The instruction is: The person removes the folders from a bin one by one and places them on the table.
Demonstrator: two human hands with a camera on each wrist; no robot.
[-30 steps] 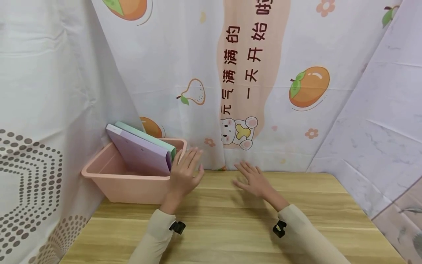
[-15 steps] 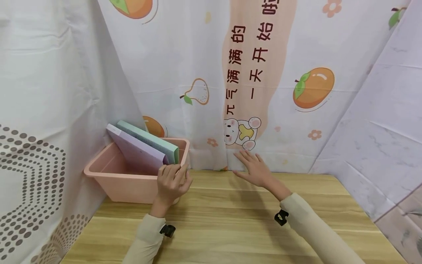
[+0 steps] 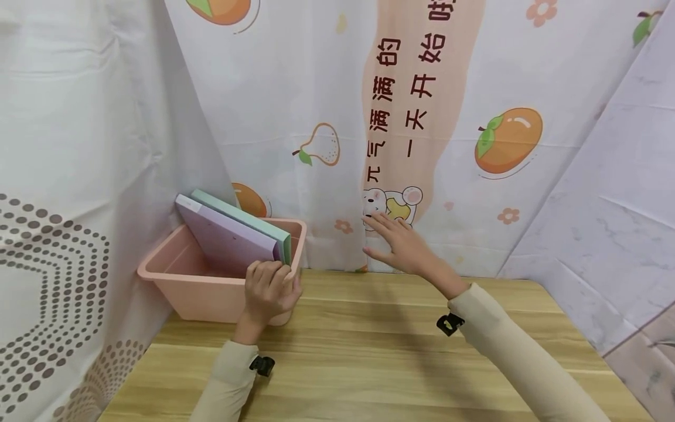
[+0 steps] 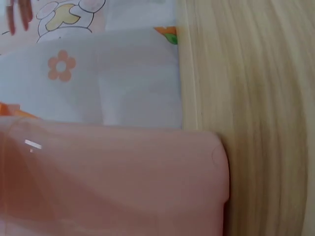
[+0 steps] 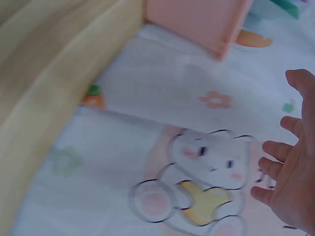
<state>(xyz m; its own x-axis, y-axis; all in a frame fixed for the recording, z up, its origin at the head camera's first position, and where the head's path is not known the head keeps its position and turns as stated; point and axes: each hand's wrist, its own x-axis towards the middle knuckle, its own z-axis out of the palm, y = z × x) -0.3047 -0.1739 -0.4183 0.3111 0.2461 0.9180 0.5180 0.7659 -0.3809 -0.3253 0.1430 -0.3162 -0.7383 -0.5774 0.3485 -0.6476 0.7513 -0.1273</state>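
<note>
At the left of the table stands a pink plastic bin (image 3: 205, 299). A purple file folder (image 3: 227, 234) and a mint-green one (image 3: 248, 218) lean side by side inside it, their upper ends sticking out past the rim. My left hand (image 3: 268, 293) grips the bin's rim at the near right corner, fingers curled over it and thumb toward the outside. In the left wrist view the bin's pink wall (image 4: 113, 177) fills the lower left; the hand itself is out of that view. My right hand (image 3: 398, 246) is raised above the table's back edge with fingers spread, holding nothing.
The wood-grain table (image 3: 369, 351) reaches back to a white printed curtain (image 3: 332, 193). More curtain hangs at the left (image 3: 68, 146) and the right (image 3: 580, 234). Black wrist straps (image 3: 262, 366) sit on both sleeves.
My left hand has come down and left from beside the bin's far right end, curling onto its near rim. The right hand has risen a little. The head view has shifted slightly.
</note>
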